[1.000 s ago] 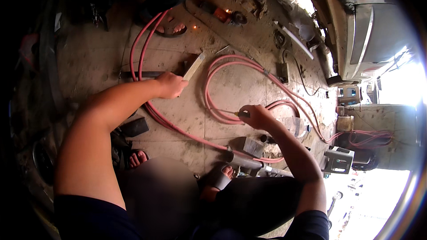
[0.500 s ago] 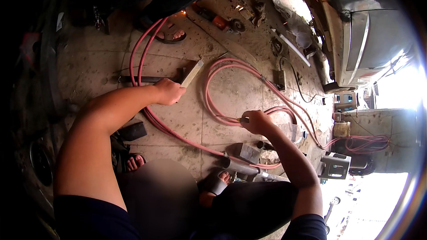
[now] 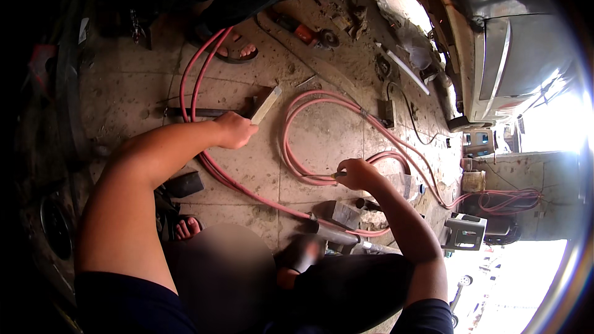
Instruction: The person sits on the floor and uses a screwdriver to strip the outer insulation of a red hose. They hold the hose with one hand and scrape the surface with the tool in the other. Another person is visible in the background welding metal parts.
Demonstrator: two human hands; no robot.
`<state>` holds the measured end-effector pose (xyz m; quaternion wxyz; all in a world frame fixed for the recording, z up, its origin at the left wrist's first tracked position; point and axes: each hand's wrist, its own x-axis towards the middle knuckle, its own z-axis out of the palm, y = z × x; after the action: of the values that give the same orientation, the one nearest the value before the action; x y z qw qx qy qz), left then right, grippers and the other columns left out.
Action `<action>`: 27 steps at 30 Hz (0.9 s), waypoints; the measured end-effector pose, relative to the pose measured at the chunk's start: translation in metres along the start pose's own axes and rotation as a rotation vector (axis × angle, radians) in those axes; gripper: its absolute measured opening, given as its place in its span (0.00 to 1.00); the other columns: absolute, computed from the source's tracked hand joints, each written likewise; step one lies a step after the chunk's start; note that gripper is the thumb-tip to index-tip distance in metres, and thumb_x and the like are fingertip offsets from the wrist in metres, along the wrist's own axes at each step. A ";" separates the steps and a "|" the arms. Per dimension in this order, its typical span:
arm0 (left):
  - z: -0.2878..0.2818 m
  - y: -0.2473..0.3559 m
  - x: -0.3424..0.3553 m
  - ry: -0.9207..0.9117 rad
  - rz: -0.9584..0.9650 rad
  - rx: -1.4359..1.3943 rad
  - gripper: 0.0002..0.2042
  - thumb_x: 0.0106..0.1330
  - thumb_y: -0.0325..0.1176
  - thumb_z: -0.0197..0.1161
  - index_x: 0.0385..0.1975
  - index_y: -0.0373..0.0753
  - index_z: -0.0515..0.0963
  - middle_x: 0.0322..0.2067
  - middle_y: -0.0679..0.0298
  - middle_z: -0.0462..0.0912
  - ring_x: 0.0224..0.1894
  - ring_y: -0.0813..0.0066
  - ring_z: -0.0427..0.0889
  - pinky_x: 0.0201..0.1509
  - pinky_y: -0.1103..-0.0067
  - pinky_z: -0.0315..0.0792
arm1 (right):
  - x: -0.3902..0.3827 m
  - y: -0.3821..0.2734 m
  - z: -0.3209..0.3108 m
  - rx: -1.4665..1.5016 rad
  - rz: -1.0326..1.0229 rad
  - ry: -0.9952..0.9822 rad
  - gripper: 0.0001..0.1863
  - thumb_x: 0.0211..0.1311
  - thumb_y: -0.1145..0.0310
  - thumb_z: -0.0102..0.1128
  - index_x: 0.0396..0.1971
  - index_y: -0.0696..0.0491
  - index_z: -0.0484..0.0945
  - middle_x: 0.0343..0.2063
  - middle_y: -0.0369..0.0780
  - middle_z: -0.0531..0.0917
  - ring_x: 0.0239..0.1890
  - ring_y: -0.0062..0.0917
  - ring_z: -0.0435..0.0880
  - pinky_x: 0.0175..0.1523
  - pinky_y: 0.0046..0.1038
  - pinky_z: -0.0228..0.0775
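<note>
My left hand (image 3: 236, 130) is closed on the lower end of a pale rectangular bar (image 3: 266, 105), tilted up to the right, near a dark metal bar (image 3: 210, 112) on the floor. My right hand (image 3: 356, 174) grips a slim tool (image 3: 328, 175) with a thin shaft and small yellowish handle, pointing left across coiled pink hoses (image 3: 309, 100). More pink hose (image 3: 223, 176) runs under and around my left forearm. Below my right hand lie a metal block (image 3: 342, 213), a grey cylinder (image 3: 337, 235) and a clear plastic bottle (image 3: 409, 187).
Another person's sandalled foot (image 3: 241, 51) and dark-clothed legs are at the top. An angle grinder (image 3: 304, 34) lies among debris. At right stand a silver vehicle (image 3: 513, 62), a grey stool (image 3: 464, 229) and a wall (image 3: 544, 173) with hanging hose. Orange sparks glow at upper right.
The whole scene has shifted slightly downward in view. My right hand is a little lower, still holding the tool; my left hand keeps its grip. Sparks by the other person's foot have gone.
</note>
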<state>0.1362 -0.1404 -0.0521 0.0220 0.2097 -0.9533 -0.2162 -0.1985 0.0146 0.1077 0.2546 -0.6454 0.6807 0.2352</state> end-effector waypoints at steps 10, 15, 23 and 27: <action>0.000 -0.001 -0.001 -0.015 0.002 0.000 0.10 0.59 0.35 0.58 0.38 0.39 0.74 0.35 0.54 0.80 0.38 0.52 0.82 0.41 0.60 0.76 | 0.006 0.010 0.006 0.055 0.003 -0.001 0.18 0.51 0.55 0.65 0.37 0.53 0.85 0.31 0.49 0.86 0.38 0.40 0.85 0.45 0.37 0.76; 0.000 -0.002 0.000 -0.016 0.008 -0.013 0.10 0.59 0.35 0.57 0.37 0.39 0.74 0.35 0.54 0.81 0.38 0.51 0.82 0.41 0.60 0.76 | 0.009 0.010 0.003 0.129 0.040 -0.014 0.18 0.51 0.55 0.66 0.37 0.54 0.85 0.31 0.48 0.86 0.38 0.40 0.85 0.45 0.36 0.76; 0.002 -0.003 -0.001 -0.014 0.006 -0.020 0.10 0.59 0.35 0.58 0.37 0.39 0.74 0.35 0.54 0.81 0.38 0.51 0.83 0.41 0.60 0.76 | 0.009 0.008 -0.011 0.191 0.034 -0.104 0.16 0.50 0.59 0.66 0.34 0.56 0.86 0.26 0.46 0.86 0.27 0.30 0.86 0.39 0.31 0.78; 0.000 -0.001 -0.001 -0.023 -0.012 -0.011 0.09 0.59 0.35 0.58 0.36 0.39 0.74 0.35 0.54 0.81 0.38 0.51 0.83 0.41 0.59 0.76 | 0.011 0.011 -0.002 0.120 -0.040 -0.004 0.15 0.51 0.61 0.67 0.33 0.58 0.86 0.25 0.44 0.85 0.22 0.26 0.85 0.35 0.30 0.77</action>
<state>0.1375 -0.1413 -0.0523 0.0108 0.2127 -0.9510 -0.2242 -0.2100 0.0054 0.1022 0.2991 -0.6419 0.6800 0.1901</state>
